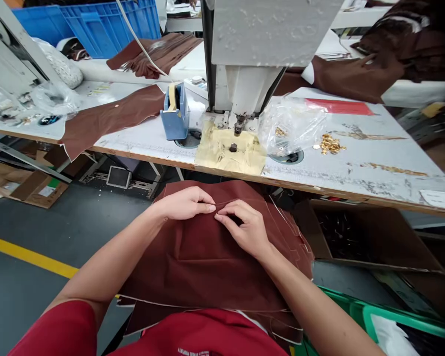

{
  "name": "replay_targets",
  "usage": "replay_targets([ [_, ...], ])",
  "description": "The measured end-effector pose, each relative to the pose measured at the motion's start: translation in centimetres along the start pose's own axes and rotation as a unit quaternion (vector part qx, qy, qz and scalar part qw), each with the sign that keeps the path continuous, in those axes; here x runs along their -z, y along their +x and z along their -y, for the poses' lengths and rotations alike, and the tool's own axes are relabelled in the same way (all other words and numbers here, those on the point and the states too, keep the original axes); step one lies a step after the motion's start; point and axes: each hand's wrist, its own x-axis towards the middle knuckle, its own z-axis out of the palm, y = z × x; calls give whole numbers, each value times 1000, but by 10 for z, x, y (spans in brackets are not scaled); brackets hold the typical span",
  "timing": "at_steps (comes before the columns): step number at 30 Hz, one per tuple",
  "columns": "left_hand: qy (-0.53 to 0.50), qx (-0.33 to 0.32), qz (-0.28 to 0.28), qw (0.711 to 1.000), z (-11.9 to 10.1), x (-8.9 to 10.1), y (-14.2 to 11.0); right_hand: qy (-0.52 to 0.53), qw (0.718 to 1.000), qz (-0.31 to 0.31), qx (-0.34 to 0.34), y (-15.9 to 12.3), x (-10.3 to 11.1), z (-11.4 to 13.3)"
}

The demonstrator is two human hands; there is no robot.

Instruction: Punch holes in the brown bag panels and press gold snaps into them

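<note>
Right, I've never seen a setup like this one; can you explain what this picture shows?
It is one view, from a head-worn camera looking forward and down. Brown cloth covers the wearer's lap. The bare left hand seems to pinch it, and the bare right hand holds something pale at its fingertips, too small to name. Ahead, a machine stands on a table, its tip above a yellowish sheet. Around it are a tape dispenser, a clear bag and gold pieces.

Smooth dark-grey floor (pixel 25 306), straight yellow painted line (pixel 29 255) across it, long pale wood-edged table (pixel 378 151), ribbed blue plastic crate (pixel 111 29) behind.
</note>
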Motion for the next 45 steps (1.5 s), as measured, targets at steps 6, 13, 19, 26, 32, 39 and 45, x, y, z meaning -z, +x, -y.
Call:
replay_targets([
  [6,120,0,-70,990,-6,-8,-7,-77,997,-28,9,1,-1,3],
  [13,326,-111,-152,926,-19,-42,-27,-144,977,135,83,7,31,10],
  [19,500,-234,-268,790,-15,-68,-47,-250,944,65,205,-14,36,26],
  [26,517,-303,-266,755,-13,-68,-53,-280,927,44,246,-26,36,33],
  [32,509,-325,-246,758,-6,-70,-55,-285,921,81,252,-29,36,35],
  [39,321,-146,-199,915,-21,-48,-33,-193,961,193,40,10,50,36],
  [45,-68,-45,-85,993,-54,0,-10,117,949,238,-173,61,76,52],
])
